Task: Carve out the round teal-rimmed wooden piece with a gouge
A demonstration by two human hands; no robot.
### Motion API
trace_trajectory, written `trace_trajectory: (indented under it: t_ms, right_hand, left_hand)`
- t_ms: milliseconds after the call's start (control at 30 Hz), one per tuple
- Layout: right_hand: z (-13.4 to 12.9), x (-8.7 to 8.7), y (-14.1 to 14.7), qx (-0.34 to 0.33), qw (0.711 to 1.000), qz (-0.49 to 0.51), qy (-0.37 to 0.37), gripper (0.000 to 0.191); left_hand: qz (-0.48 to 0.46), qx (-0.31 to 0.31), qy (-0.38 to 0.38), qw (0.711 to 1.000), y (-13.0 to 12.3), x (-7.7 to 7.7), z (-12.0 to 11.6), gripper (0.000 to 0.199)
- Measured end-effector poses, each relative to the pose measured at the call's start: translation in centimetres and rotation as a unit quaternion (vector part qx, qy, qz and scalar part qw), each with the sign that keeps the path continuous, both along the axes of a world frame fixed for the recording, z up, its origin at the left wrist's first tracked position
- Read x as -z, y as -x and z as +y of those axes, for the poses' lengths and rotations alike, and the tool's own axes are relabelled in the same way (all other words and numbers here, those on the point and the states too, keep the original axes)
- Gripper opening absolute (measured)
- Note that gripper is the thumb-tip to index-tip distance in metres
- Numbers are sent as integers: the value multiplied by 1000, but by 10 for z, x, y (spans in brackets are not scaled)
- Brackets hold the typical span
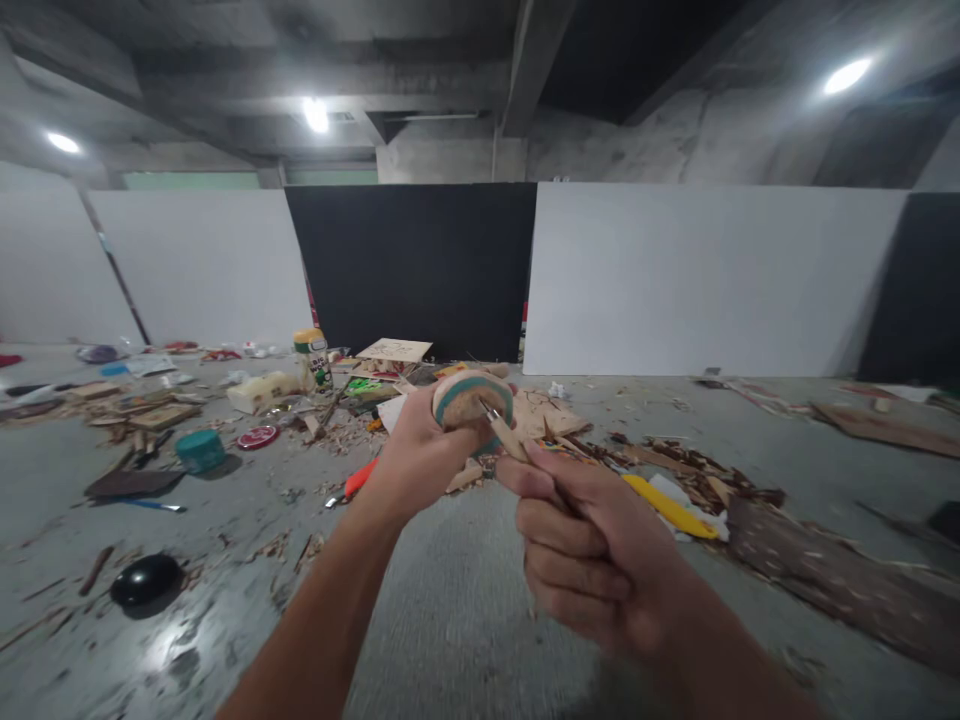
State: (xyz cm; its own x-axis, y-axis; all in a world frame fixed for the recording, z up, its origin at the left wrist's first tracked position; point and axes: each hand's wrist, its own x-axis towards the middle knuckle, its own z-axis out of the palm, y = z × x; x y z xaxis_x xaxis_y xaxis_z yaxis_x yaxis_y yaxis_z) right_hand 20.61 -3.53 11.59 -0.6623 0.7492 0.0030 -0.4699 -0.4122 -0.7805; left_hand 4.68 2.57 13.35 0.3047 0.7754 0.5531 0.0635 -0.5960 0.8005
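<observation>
My left hand (430,446) is closed around a round wooden piece (459,398) with a teal band near its rim, held up above the floor. Its bare wood face is turned towards me. My right hand (574,525) grips a slim carving tool (507,436) with a pale wooden handle. The tool's thin metal tip points at the wooden face, close to my left thumb; whether it touches the wood I cannot tell. My fingers hide the handle's rear end and part of the wooden piece.
On the concrete floor lie wood shavings, a teal jar (200,452), a black dome-shaped object (146,580), a red lid (258,437), a red-handled tool (360,478) and a yellow-handled one (670,506). A bottle (313,358) stands farther back, before black and white panels (412,270).
</observation>
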Motion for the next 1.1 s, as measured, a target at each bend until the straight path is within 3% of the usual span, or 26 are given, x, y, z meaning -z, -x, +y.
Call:
trace_trajectory:
  t_ms: [67,133,200,333,533,700,867,1033,1100]
  right_hand:
    - [0,3,2,87,990,-85,-65,40]
    - [-2,7,4,189,956,-173,-145,45]
    - [-6,9,4,233,926,-227,-190,46]
    - [-10,5,1,210,920,-264,-198,47]
    - [-9,2,4,158,943,-249,-155,48]
    - [-11,2,7,127,968,-190,-99,43]
    - [-12,0,15,92,989,-110,-22,37]
    - [-7,8,22,201,960,-175,-81,45]
    - [-6,6,20,188,966,-168,-63,42]
  left_hand:
    - [-11,4,13,1000,0,0,0,27]
    - [-9,4,20,1000,1,2,1,23]
    - [-11,6,29,1000,2,2,2,21]
    - [-8,7,10,1000,3,2,2,26]
    - [27,1,-64,998,4,-2,0,36]
    - [33,-10,-110,993,6,0,1,32]
    - [53,-46,-139,988,5,3,3,47]
    - [73,-49,-142,986,3,5,5,47]
    - [81,-46,-137,986,3,5,6,45]
